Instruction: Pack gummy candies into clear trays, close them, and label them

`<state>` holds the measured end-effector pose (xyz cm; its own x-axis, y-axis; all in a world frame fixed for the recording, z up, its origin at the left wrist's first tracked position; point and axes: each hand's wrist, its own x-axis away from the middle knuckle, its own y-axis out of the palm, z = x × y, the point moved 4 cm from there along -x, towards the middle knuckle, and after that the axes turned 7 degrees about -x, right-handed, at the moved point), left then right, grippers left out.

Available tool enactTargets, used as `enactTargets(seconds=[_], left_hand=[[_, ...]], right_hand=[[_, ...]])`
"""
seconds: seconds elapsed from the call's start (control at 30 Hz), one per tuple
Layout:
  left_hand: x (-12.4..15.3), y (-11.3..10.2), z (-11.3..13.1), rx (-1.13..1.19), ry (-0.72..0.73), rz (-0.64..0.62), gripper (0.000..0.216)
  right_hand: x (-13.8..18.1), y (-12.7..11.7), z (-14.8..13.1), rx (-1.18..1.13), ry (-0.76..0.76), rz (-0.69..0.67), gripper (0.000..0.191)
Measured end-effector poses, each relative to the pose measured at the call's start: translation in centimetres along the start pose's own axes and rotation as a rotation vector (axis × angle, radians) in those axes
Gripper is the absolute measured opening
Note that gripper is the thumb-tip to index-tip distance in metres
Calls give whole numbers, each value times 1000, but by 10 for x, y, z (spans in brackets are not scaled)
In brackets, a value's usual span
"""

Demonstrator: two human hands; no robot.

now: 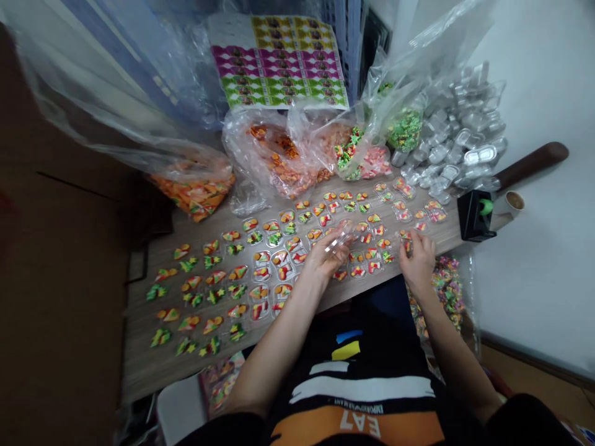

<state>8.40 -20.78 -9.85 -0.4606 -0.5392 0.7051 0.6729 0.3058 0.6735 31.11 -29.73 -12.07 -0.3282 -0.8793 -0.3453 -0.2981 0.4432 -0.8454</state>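
Observation:
My left hand (326,255) is closed around some clear plastic containers (343,236), held over the middle rows on the table. To its right, my right hand (418,261) is down near the table's front edge, fingertips pinched at a small clear container (405,235) with colourful gummy-like pieces in it. Rows of similar small trays with paired pieces (282,265) lie around both hands, orange triangles together with red or green shapes. Further left, paired pieces (188,284) sit in rows; whether trays lie under all of them is hard to make out.
Open plastic bags of orange pieces (193,192) and mixed pieces (288,167) line the back. A heap of clear containers (458,139) is at the back right. A black tape dispenser (473,217) and a cup (514,202) stand right. A label sheet (283,65) hangs behind.

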Motion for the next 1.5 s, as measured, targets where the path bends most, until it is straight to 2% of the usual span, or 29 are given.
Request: enactTargets(seconds=[0.17, 0.43, 0.7, 0.9, 1.13, 1.27, 1.5], left_hand=[[3, 3, -1, -8, -6, -5, 37], [0, -8, 2, 19, 7, -17, 36], [-2, -14, 3, 41, 2, 1, 36], [-1, -14, 4, 36, 18, 11, 35], [-2, -15, 3, 56, -9, 21, 36], [-3, -15, 3, 57, -5, 26, 35], [-7, -16, 2, 64, -18, -5, 32]], right_hand=[[-1, 5, 1, 19, 62, 56, 48], [1, 16, 1, 88, 69, 9, 54], [4, 16, 10, 160, -111, -42, 54], [6, 14, 11, 206, -141, -108, 55], [10, 16, 12, 80, -285, -214, 61], [12, 15, 12, 61, -384, -323, 65], [11, 18, 15, 72, -416, -404, 65]])
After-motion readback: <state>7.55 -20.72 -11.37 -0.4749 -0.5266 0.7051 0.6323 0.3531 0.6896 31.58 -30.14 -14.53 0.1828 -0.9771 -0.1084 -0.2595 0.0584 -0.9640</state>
